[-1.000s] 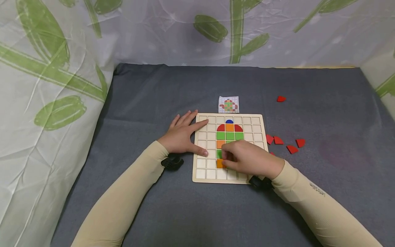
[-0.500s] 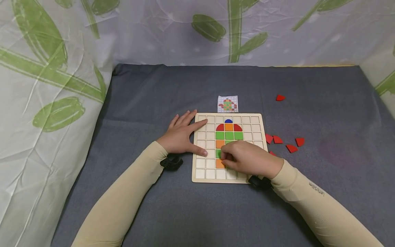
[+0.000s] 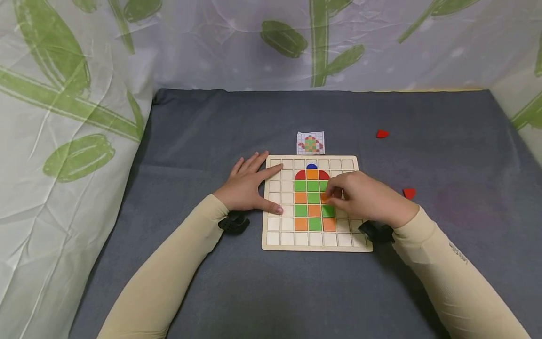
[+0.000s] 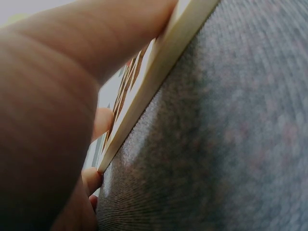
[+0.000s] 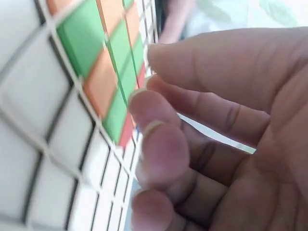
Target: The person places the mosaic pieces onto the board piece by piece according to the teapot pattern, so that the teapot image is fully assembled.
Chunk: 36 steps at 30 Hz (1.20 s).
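A pale wooden grid board lies on the cloth, holding several green and orange square tiles. A blue half-round piece tops the pattern, with two red quarter-round pieces below it. My left hand rests spread at the board's left edge, its thumb and index finger lying over the rim. My right hand hovers over the pattern's right column, fingertips by an orange tile. In the right wrist view its fingers are loosely bent, and no piece shows between them and the thumb.
A small printed pattern card lies just behind the board. Red quarter-round pieces lie to the right, one at the back and one nearer. Dark grey cloth covers the table, with a leaf-print curtain behind.
My right hand has moved up and to the right, uncovering the lower tiles and now hiding several red pieces beside the board. My left hand stays in place on the board.
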Available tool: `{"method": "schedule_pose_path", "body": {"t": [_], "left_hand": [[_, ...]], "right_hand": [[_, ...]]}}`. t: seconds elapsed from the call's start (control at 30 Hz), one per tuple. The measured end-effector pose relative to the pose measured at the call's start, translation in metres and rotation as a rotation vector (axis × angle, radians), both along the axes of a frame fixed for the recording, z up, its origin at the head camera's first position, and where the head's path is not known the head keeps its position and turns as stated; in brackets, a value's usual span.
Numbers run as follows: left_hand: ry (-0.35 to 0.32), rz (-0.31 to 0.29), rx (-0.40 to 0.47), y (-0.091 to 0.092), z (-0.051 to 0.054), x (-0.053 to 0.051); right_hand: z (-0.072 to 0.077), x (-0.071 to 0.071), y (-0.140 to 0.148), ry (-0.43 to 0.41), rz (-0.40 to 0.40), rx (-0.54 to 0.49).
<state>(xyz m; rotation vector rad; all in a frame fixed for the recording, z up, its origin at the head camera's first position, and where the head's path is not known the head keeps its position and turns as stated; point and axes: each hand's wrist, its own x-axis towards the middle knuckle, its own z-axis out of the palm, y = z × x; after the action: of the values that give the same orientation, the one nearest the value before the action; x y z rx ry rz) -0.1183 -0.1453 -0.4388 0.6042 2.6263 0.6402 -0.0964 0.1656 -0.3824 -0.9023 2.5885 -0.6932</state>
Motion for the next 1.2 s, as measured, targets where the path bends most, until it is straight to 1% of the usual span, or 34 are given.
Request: {"method": "schedule_pose_path", "body": {"t": [0.1, 0.27, 0.33, 0.47, 0.57, 0.67, 0.87, 1.0, 1.1, 1.2], "left_hand": [[-0.002, 0.004, -0.001, 0.0, -0.001, 0.0], [-0.001, -0.004, -0.002, 0.0, -0.001, -0.001], [0.0, -0.006, -0.001, -0.001, 0.0, -0.001], [0.003, -0.008, 0.004, -0.001, 0.001, -0.001], [0.007, -0.013, 0.005, -0.001, 0.001, -0.001], [0.007, -0.015, 0.0, -0.001, -0.001, -0.001], [0.009, -0.011, 0.002, -0.001, -0.002, -0.001], [0.013, -0.012, 0.01, -0.001, -0.002, -0.001], [0.015, -0.014, 0.007, -0.001, -0.002, -0.001], [0.014, -0.016, 0.005, -0.001, -0.001, -0.002]], "right_hand": [[0.004, -0.006, 0.01, -0.03, -0.035, 0.018], [0.011, -0.014, 0.026, -0.041, -0.111, 0.091], [0.013, -0.016, 0.032, -0.032, -0.139, 0.127], [0.018, -0.019, 0.043, -0.056, -0.185, 0.173], [0.019, -0.021, 0.05, -0.076, -0.211, 0.189], [0.017, -0.024, 0.055, -0.088, -0.216, 0.203], [0.008, -0.029, 0.058, -0.133, -0.19, 0.249], [0.004, -0.029, 0.057, -0.153, -0.2, 0.246], [0.003, -0.029, 0.055, -0.15, -0.212, 0.236], [0.002, -0.029, 0.056, -0.127, -0.215, 0.227]]}}
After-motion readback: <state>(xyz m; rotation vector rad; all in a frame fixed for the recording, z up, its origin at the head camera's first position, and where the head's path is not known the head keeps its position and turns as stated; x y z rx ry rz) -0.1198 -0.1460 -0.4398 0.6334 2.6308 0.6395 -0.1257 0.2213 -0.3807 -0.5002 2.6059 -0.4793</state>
